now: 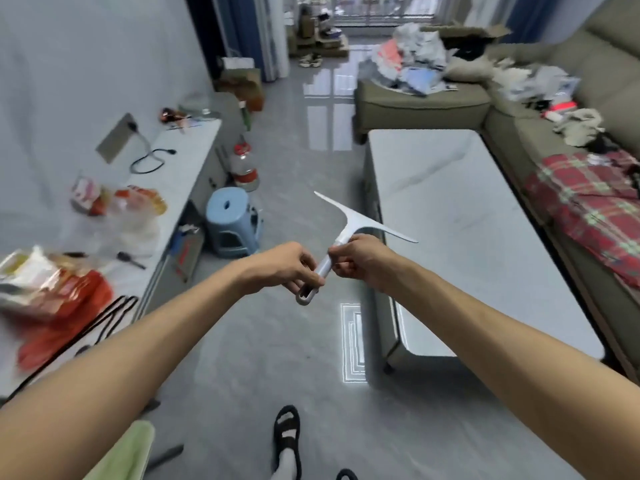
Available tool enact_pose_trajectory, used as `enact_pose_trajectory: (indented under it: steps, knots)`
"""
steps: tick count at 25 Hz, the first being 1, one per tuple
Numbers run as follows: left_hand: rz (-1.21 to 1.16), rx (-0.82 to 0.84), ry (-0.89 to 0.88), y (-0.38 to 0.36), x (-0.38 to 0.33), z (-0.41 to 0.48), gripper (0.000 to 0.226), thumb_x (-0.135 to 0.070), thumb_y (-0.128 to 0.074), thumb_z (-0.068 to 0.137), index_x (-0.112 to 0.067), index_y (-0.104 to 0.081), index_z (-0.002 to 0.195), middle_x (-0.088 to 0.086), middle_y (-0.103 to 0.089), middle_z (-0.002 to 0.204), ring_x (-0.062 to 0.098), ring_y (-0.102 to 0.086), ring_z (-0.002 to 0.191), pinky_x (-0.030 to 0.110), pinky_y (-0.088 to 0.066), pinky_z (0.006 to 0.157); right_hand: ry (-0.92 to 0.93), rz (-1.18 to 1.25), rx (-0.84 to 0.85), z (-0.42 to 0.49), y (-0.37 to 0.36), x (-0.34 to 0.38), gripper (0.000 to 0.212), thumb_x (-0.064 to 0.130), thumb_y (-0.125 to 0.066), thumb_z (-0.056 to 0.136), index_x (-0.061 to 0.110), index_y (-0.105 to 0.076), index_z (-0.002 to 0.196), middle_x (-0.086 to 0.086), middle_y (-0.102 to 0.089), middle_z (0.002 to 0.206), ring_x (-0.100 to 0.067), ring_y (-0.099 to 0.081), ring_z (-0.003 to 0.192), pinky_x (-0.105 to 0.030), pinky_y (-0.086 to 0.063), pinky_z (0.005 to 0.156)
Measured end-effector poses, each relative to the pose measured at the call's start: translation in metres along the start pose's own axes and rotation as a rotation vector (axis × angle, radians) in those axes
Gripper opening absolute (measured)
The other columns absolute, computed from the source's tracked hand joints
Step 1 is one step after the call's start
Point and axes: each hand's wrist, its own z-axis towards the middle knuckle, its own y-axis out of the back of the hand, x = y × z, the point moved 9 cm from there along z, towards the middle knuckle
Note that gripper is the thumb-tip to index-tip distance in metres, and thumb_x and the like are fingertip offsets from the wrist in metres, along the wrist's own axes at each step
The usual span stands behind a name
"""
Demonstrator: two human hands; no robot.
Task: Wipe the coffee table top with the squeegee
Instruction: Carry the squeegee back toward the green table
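A white T-shaped squeegee (349,226) is held in the air over the floor, its blade pointing away from me and tilted. My left hand (287,266) grips the lower end of its handle near the hanging loop. My right hand (360,259) pinches the handle higher up, just below the blade. The coffee table (467,237), with a glossy pale grey top, stands to the right of the squeegee. The blade's right tip overlaps the table's left edge in view but hangs above it.
A low white cabinet (180,161) along the left wall carries snack bags, cables and a power strip. A blue plastic stool (230,220) and a water bottle (244,166) stand on the floor beside it. A cluttered sofa (568,140) flanks the table's right side. My sandalled foot (287,441) is below.
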Motion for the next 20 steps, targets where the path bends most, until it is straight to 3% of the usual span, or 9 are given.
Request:
enact_pose_trajectory:
  steps: [5, 9, 11, 16, 20]
  knots:
    - [-0.078, -0.150, 0.155, 0.042, 0.113, -0.129, 0.016, -0.010, -0.074, 0.078, -0.003, -0.070, 0.093, 0.003, -0.068, 0.074, 0.012, -0.066, 0.067, 0.017, -0.052, 0.057, -0.101, -0.149, 0.186, -0.016, -0.153, -0.036, 0.022, 0.015, -0.053, 0.097, 0.006, -0.054, 0.078, -0.008, -0.048, 0.060, -0.019, -0.052, 0.054, -0.024, -0.051, 0.051]
    - [-0.154, -0.268, 0.268, 0.064, 0.226, -0.230, 0.011, -0.003, -0.073, 0.076, -0.013, -0.068, 0.080, -0.004, -0.064, 0.063, 0.002, -0.062, 0.053, 0.014, -0.049, 0.050, -0.154, -0.235, 0.367, -0.037, -0.291, -0.089, 0.021, 0.008, -0.055, 0.095, 0.001, -0.055, 0.075, -0.013, -0.053, 0.064, -0.023, -0.056, 0.062, -0.029, -0.052, 0.065]
    - [-0.170, -0.293, 0.311, 0.064, 0.276, -0.268, 0.011, -0.004, -0.074, 0.075, -0.013, -0.067, 0.076, -0.003, -0.064, 0.061, 0.006, -0.061, 0.052, 0.016, -0.050, 0.048, -0.200, -0.220, 0.424, -0.047, -0.345, -0.120, 0.021, 0.002, -0.056, 0.093, 0.000, -0.055, 0.073, -0.016, -0.054, 0.066, -0.025, -0.057, 0.064, -0.032, -0.052, 0.071]
    - [-0.157, -0.370, 0.436, 0.068, 0.467, -0.363, 0.020, -0.026, -0.077, 0.076, -0.009, -0.067, 0.082, 0.002, -0.065, 0.065, 0.011, -0.057, 0.054, 0.021, -0.047, 0.048, -0.323, -0.267, 0.483, -0.064, -0.514, -0.254, 0.017, 0.000, -0.056, 0.093, 0.000, -0.054, 0.077, -0.017, -0.057, 0.071, -0.022, -0.058, 0.063, -0.024, -0.054, 0.057]
    - [-0.178, -0.391, 0.572, 0.041, 0.627, -0.411, 0.023, -0.033, -0.078, 0.075, -0.016, -0.062, 0.074, -0.001, -0.061, 0.066, 0.014, -0.051, 0.059, 0.027, -0.037, 0.058, -0.423, -0.360, 0.489, -0.051, -0.619, -0.385, 0.021, 0.000, -0.059, 0.091, 0.001, -0.052, 0.072, -0.018, -0.057, 0.071, -0.024, -0.057, 0.061, -0.029, -0.054, 0.061]
